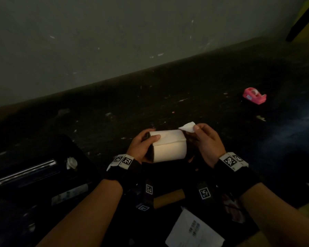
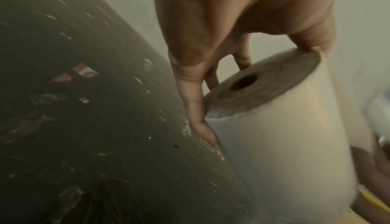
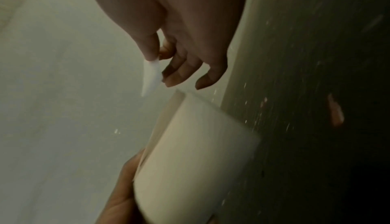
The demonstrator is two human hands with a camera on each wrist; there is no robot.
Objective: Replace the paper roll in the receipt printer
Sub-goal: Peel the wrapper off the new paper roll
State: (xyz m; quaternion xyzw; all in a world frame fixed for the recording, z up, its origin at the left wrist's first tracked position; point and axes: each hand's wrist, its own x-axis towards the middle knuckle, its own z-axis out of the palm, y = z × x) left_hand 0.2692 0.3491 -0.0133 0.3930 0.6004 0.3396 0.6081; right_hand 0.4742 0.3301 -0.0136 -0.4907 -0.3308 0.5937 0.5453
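A white paper roll lies sideways in the air over the dark floor, gripped by my left hand with the thumb across its top. The left wrist view shows the roll's end face and core hole, fingers wrapped around it. My right hand pinches a small torn white paper scrap between thumb and forefinger just above the roll's right end. In the right wrist view the scrap hangs from the pinch above the roll. The black receipt printer sits at the lower left.
A pink tape dispenser stands on the floor at the right. A brown cardboard core and a white paper sheet lie near my lap. A crumpled white scrap rests on the printer. The wall rises behind.
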